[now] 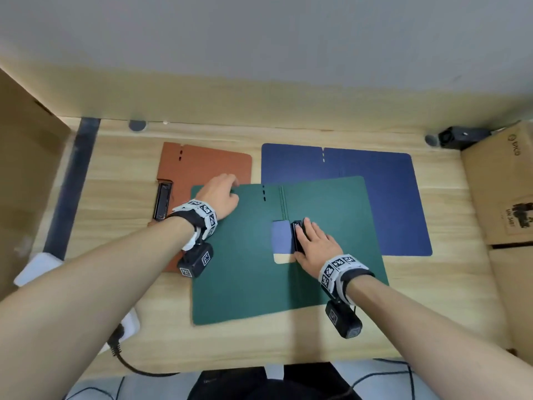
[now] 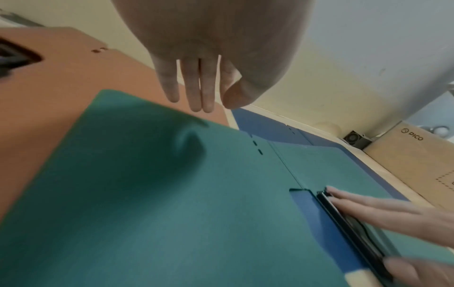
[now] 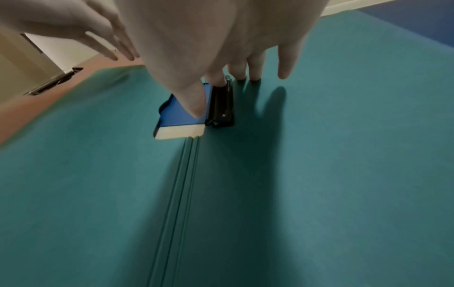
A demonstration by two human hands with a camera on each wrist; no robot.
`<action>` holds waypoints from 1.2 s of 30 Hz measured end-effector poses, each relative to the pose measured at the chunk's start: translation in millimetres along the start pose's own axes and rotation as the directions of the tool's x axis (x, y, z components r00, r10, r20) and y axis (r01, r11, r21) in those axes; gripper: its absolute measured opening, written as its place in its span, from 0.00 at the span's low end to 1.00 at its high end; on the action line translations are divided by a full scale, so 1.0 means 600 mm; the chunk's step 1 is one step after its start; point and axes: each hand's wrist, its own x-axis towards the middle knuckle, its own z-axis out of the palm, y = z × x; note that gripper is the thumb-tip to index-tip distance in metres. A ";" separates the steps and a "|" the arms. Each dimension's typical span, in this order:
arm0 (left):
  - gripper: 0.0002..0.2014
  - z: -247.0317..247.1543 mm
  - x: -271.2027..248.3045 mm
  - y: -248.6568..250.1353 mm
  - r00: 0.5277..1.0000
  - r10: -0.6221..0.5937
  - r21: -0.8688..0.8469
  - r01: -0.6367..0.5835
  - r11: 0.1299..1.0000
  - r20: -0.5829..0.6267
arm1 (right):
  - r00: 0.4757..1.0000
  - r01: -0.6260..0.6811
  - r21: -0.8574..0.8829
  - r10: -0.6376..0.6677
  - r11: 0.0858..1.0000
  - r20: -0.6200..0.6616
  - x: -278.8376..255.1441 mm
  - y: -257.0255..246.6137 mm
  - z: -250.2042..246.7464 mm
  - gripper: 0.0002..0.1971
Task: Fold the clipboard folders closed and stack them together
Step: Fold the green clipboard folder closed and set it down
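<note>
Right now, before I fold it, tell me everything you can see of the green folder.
The green folder lies open and flat on the wooden table, matte, card-like, with a ridged centre spine, small slots near the top and a cut-out beside its black clip. It overlaps the brown folder and blue folder. The right hand presses flat on the clip; the left hand is at its top-left corner.

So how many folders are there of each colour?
Orange folder: 1
Green folder: 1
Blue folder: 1
Total: 3 folders
</note>
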 end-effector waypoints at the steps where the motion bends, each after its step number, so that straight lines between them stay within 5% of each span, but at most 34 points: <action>1: 0.16 0.003 -0.010 -0.010 1.000 0.000 -0.015 0.000 1.000 -0.014 | 1.000 -0.008 -0.002 0.008 1.000 0.003 0.006 -0.002 -0.005 0.36; 5: 0.14 0.015 -0.069 -0.048 0.993 -0.039 -0.030 0.036 0.999 -0.110 | 0.999 -0.031 -0.034 0.033 0.999 0.042 0.018 -0.010 -0.021 0.36; 10: 0.19 0.047 -0.164 -0.082 0.964 -0.246 0.055 0.253 0.966 -0.101 | 0.996 -0.041 -0.035 0.044 0.999 0.078 0.015 -0.015 -0.027 0.37; 16: 0.27 0.060 -0.193 -0.078 0.838 -0.546 -0.280 0.524 0.804 -0.001 | 0.992 -0.051 0.012 0.049 0.999 0.113 0.006 -0.025 -0.029 0.43; 20: 0.31 0.062 -0.186 -0.059 0.754 -0.655 -0.472 0.596 0.650 0.050 | 0.993 -0.058 0.021 0.056 0.998 0.106 -0.003 -0.024 -0.015 0.43; 24: 0.24 0.047 -0.184 -0.050 0.716 -0.692 -0.525 0.626 0.577 0.094 | 0.993 -0.036 0.029 0.033 0.999 0.118 0.001 -0.018 -0.014 0.44; 29: 0.07 0.040 -0.195 -0.017 0.732 -0.672 -0.470 0.634 0.615 0.109 | 0.993 -0.026 0.071 0.018 0.997 0.120 0.001 -0.014 -0.010 0.43; 32: 0.12 0.045 -0.212 -0.018 0.712 -0.690 -0.383 0.679 0.627 0.134 | 0.992 -0.024 0.103 0.011 0.994 0.127 -0.003 -0.011 -0.011 0.43; 36: 0.39 0.060 -0.232 -0.030 0.644 -0.745 -0.400 0.737 0.544 0.173 | 0.994 -0.017 0.117 0.004 0.993 0.113 -0.001 -0.007 -0.016 0.42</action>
